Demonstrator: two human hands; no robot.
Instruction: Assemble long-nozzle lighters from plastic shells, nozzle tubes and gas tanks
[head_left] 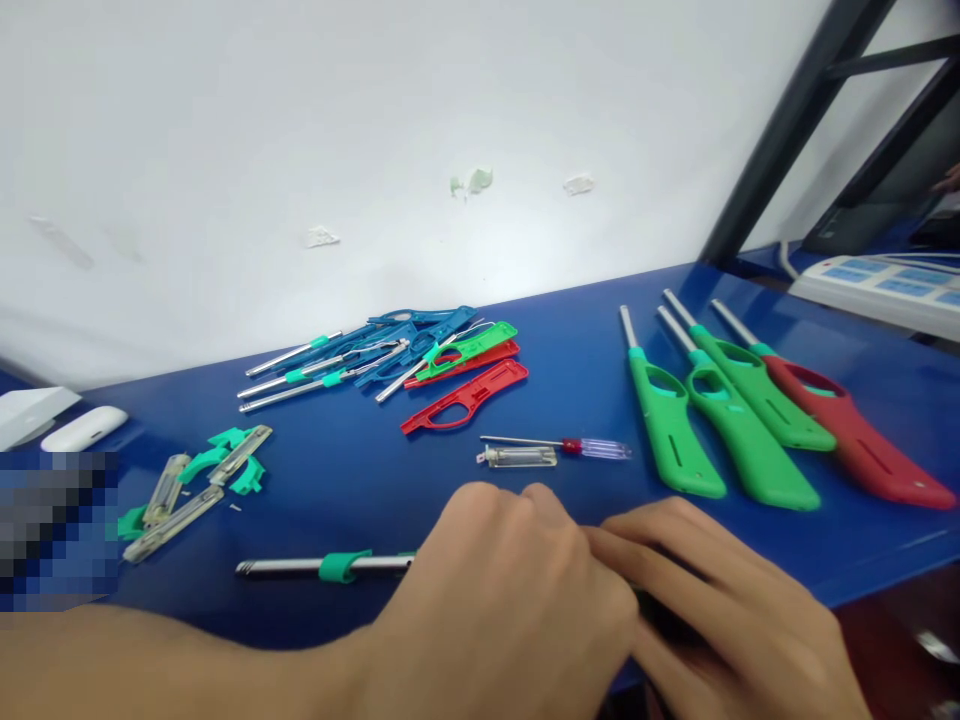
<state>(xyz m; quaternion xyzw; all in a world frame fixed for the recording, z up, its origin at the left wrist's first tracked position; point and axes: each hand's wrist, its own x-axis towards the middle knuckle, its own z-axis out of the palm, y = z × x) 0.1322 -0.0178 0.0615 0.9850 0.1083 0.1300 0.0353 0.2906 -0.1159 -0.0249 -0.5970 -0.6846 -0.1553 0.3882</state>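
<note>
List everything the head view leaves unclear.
Fingertips of the left hand and right hand, and anything they grip: head view, behind the hands.
Right end of the nearest metal tube: head view, behind the left hand.
White strip with blue panels, far end: head view, cut by right edge.
Lower left patch: head view, pixelated.

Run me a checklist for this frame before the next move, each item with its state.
1. Left hand and right hand both in view: ok.
2. Grip on the workpiece visible: cannot tell, the hands hide it.
3. Metal tube showing beyond the left hand: ok.
4. Screwdriver lying clear of both hands: ok.
5. Clear reservoirs gathered together: not ok, one lies by the screwdriver, others at far left.
</note>
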